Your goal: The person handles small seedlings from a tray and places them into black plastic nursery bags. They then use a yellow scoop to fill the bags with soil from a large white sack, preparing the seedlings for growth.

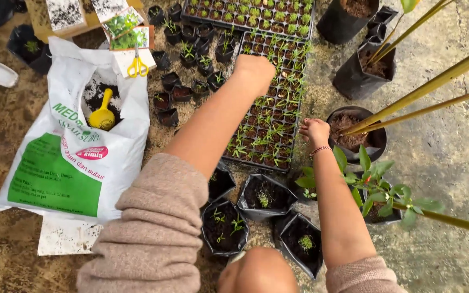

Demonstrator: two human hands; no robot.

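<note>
White soil bag (77, 157) with yellow scoop (102, 115), yellow-handled scissors (137, 67) beside.

Two hands are in play: the left hand (254, 71) out over the seedling trays, the right hand (314, 131) at the tray's edge. Two black seedling trays: the near tray (270, 116) and the far tray (248, 12) above it; their cells are too many and too small to count. One white soil bag (74, 157), one yellow scoop (102, 115) inside it. One pair of yellow-handled scissors (137, 66). Down front, three large black grow bags with seedlings: one (225, 227), two (266, 194), three (302, 242). The cluster of small black grow bags (183, 70) numbers over a dozen; an exact count cannot be told.
</note>
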